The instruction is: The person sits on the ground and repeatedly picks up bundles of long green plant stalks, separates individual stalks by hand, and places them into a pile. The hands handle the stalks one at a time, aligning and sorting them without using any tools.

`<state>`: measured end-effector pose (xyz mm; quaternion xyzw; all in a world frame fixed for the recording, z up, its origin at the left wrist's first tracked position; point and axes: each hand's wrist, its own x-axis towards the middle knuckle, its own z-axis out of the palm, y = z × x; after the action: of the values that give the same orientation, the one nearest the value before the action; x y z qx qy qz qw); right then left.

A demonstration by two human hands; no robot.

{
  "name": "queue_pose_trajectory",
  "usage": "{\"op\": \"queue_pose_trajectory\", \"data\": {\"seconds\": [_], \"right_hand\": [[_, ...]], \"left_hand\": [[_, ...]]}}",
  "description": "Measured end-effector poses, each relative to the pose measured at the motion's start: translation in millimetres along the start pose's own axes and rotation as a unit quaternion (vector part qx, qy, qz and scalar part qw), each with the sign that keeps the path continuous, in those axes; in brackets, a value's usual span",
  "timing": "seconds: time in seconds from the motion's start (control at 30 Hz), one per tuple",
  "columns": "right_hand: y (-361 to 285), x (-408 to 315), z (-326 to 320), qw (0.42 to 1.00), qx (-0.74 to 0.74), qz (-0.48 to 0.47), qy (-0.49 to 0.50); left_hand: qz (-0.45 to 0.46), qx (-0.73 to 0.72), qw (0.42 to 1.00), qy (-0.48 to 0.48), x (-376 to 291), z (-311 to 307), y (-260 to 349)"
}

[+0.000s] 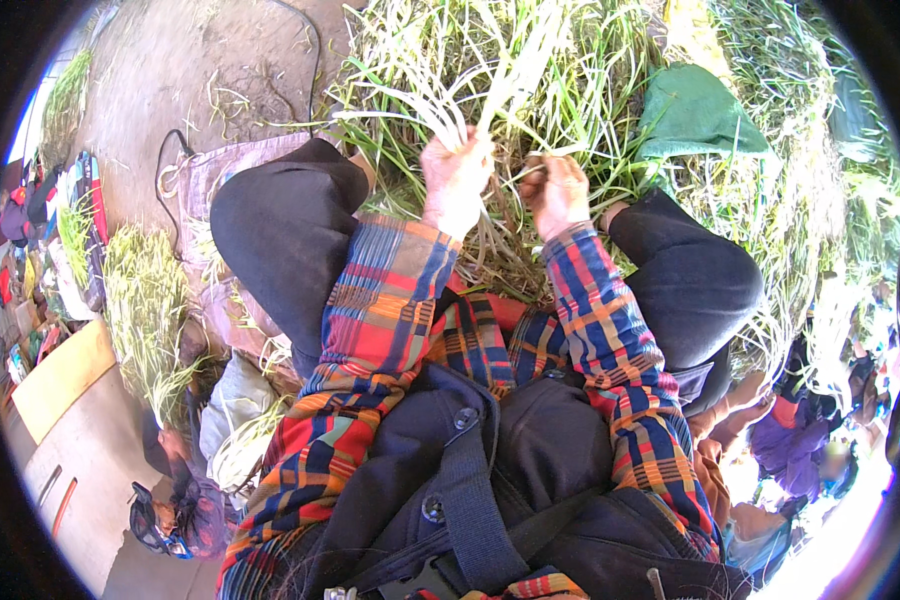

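Observation:
In the head view my left hand is closed around a bunch of long green plant stalks with pale ends, which fan out above the fist. To its right, my right hand has its fingers curled by a thin pale stalk; whether it grips that stalk cannot be told. Beneath and beyond both hands lies a large heap of the same leafy greens. Brown, dry-looking plant matter covers the spot between my bent legs.
A green cloth lies on more greens at the right. At the left are a black cable, a pinkish woven sheet and a co-worker's hand at a bundle of greens. Other people sit at the lower right.

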<state>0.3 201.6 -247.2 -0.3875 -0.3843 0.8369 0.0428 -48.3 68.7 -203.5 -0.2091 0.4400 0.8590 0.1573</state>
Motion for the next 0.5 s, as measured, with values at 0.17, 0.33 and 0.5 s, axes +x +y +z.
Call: {"op": "queue_pose_trajectory", "data": {"seconds": [0.17, 0.33, 0.5], "right_hand": [[-18, 28, -49, 0.970, -0.193, 0.069, 0.128], [-42, -4, -30, 0.656, -0.708, -0.247, 0.089], [-63, -34, 15, 0.654, -0.659, -0.370, -0.034]], "left_hand": [[-0.007, 0.030, 0.999, -0.007, 10, -9, 14], [-0.054, 0.189, 0.974, -0.108, 2, -7, 11], [0.003, 0.262, 0.955, -0.137, -1, -3, 3]]}}
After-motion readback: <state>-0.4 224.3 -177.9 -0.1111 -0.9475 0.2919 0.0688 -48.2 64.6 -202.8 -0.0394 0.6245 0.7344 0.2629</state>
